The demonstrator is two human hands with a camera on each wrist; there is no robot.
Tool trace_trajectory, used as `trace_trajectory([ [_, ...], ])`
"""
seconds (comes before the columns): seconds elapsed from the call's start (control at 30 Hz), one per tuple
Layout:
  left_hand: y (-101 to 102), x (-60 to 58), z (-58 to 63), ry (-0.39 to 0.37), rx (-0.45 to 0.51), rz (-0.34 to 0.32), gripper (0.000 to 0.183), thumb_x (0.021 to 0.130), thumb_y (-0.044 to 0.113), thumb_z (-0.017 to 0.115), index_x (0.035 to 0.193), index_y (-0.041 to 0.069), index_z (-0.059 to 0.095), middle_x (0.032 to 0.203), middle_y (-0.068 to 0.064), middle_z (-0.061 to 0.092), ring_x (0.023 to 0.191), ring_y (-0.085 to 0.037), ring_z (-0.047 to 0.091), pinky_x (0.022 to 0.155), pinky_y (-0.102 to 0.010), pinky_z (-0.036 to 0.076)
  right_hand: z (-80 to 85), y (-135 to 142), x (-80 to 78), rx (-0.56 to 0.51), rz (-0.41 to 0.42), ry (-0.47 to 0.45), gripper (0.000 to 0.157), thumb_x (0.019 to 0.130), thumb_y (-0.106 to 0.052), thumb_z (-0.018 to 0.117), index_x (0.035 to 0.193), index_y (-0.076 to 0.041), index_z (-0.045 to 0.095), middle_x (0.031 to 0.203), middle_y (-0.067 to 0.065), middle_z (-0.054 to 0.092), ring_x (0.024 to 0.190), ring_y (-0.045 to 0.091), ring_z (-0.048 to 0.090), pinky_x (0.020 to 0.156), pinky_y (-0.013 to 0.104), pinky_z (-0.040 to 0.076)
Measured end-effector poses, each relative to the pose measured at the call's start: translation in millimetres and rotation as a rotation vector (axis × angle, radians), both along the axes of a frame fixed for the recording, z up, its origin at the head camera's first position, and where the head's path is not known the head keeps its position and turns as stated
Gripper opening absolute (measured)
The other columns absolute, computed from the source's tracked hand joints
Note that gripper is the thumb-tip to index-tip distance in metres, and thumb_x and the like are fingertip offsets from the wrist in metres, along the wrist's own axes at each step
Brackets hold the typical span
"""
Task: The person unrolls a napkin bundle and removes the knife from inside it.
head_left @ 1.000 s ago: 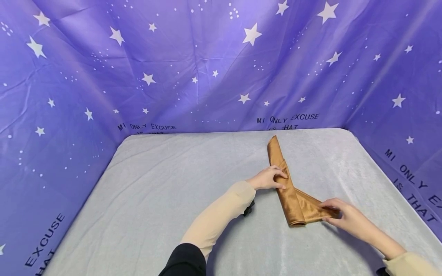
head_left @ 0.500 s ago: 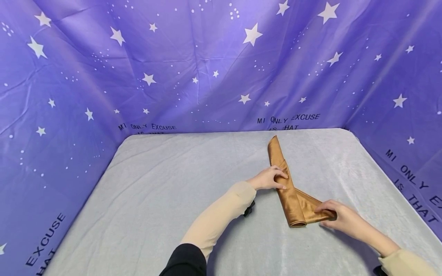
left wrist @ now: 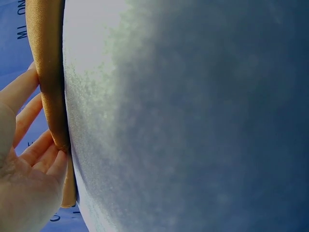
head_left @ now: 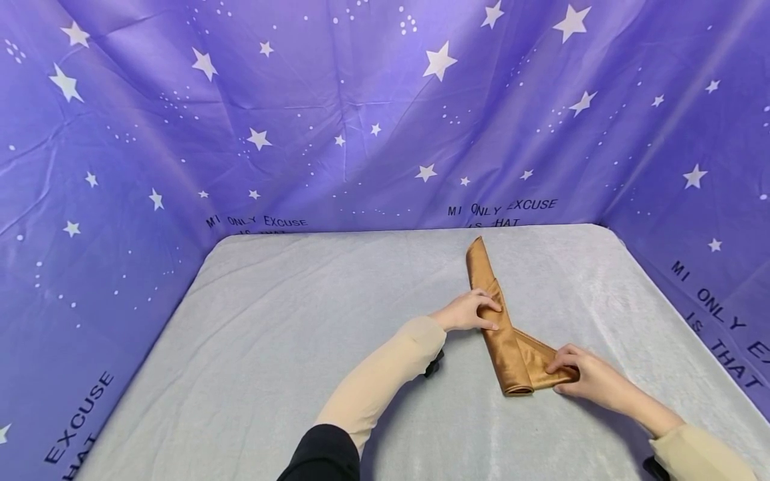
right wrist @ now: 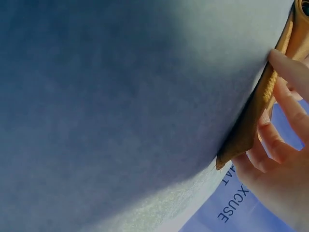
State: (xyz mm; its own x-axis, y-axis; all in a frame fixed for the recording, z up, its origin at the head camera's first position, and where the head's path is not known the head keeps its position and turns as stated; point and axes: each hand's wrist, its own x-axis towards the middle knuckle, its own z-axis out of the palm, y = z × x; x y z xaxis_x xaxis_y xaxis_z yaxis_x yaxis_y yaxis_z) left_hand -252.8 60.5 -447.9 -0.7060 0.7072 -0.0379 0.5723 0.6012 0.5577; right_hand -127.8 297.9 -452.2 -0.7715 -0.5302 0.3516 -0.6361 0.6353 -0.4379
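A golden-brown satin cloth [head_left: 504, 357] lies on the table, mostly rolled into a long tapering tube. From its right side a flat triangular flap [head_left: 537, 361] sticks out. My left hand [head_left: 466, 310] rests on the middle of the roll, thumb and fingertips apart on its surface. On the flap's outer end lies my right hand [head_left: 598, 382], thumb at the near edge and fingers across the cloth. The left wrist view has the left hand's fingers against the roll [left wrist: 50, 92]. In the right wrist view the flap's frayed tip [right wrist: 221, 162] shows beside the fingers.
A pale grey fabric covers the table [head_left: 313, 300]. Purple curtains [head_left: 337, 120] with white stars and black lettering surround its back and both sides. The roll's far end reaches close to the table's back edge.
My right hand has slid a little to the left along the flap, towards the roll, and less of the flap's outer end shows. My left hand and the roll have stayed in place.
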Motion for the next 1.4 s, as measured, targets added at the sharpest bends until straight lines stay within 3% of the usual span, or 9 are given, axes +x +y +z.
trace_trajectory([
  [0.37, 3, -4.7, 7.7, 0.046, -0.015, 0.015, 0.035, 0.077, 0.03, 0.067, 0.109, 0.017, 0.062, 0.117, 0.001, 0.052, 0.113, -0.01, 0.044, 0.093, -0.014, 0.03, -1.8, 2, -7.0, -0.037, 0.108, -0.016, 0.033, 0.055, 0.0, 0.077, 0.079, -0.015, 0.062, 0.084, -0.002, 0.053, 0.081, 0.0, 0.047, 0.074, 0.004, 0.029],
  [0.6, 8, -4.6, 16.3, 0.106, 0.081, 0.041, 0.027, 0.078, 0.024, 0.067, 0.103, 0.012, 0.065, 0.099, 0.001, 0.06, 0.092, -0.007, 0.053, 0.077, -0.009, 0.035, -4.0, 6, -7.7, -0.034, 0.134, -0.019, 0.033, 0.057, -0.001, 0.077, 0.082, -0.016, 0.06, 0.086, -0.004, 0.051, 0.08, 0.001, 0.047, 0.072, 0.007, 0.03],
  [0.73, 15, -1.2, 15.1, 0.144, 0.072, 0.035, 0.027, 0.079, 0.025, 0.066, 0.104, 0.012, 0.065, 0.097, 0.001, 0.061, 0.09, -0.006, 0.052, 0.075, -0.008, 0.034, -7.0, 8, -6.3, -0.052, 0.158, -0.011, 0.035, 0.056, 0.0, 0.077, 0.082, -0.016, 0.06, 0.086, -0.004, 0.05, 0.08, 0.001, 0.046, 0.071, 0.008, 0.03],
  [1.0, 28, 2.8, 7.4, 0.24, -0.088, 0.085, 0.029, 0.08, 0.036, 0.063, 0.106, 0.022, 0.065, 0.096, 0.012, 0.063, 0.088, -0.005, 0.044, 0.085, -0.016, 0.03, -9.9, 7, -7.1, -0.075, 0.195, 0.003, 0.037, 0.055, 0.003, 0.077, 0.082, -0.014, 0.059, 0.085, -0.003, 0.051, 0.079, 0.002, 0.046, 0.071, 0.009, 0.03],
  [1.2, 33, 0.5, 6.5, 0.234, -0.187, 0.123, 0.031, 0.083, 0.044, 0.055, 0.11, 0.03, 0.061, 0.1, 0.008, 0.055, 0.093, -0.007, 0.041, 0.072, -0.018, 0.031, -7.2, 5, -10.3, -0.069, 0.194, -0.023, 0.034, 0.057, 0.003, 0.076, 0.082, -0.014, 0.059, 0.085, -0.003, 0.05, 0.079, 0.002, 0.046, 0.069, 0.011, 0.032],
  [1.4, 40, -0.1, 4.0, 0.226, -0.26, 0.158, 0.034, 0.081, 0.051, 0.053, 0.112, 0.036, 0.059, 0.112, 0.003, 0.049, 0.105, -0.011, 0.039, 0.073, -0.021, 0.032, -8.6, 6, -10.7, -0.069, 0.19, 0.012, 0.037, 0.055, 0.003, 0.076, 0.082, -0.014, 0.058, 0.084, -0.004, 0.051, 0.08, 0.001, 0.046, 0.072, 0.007, 0.029],
])
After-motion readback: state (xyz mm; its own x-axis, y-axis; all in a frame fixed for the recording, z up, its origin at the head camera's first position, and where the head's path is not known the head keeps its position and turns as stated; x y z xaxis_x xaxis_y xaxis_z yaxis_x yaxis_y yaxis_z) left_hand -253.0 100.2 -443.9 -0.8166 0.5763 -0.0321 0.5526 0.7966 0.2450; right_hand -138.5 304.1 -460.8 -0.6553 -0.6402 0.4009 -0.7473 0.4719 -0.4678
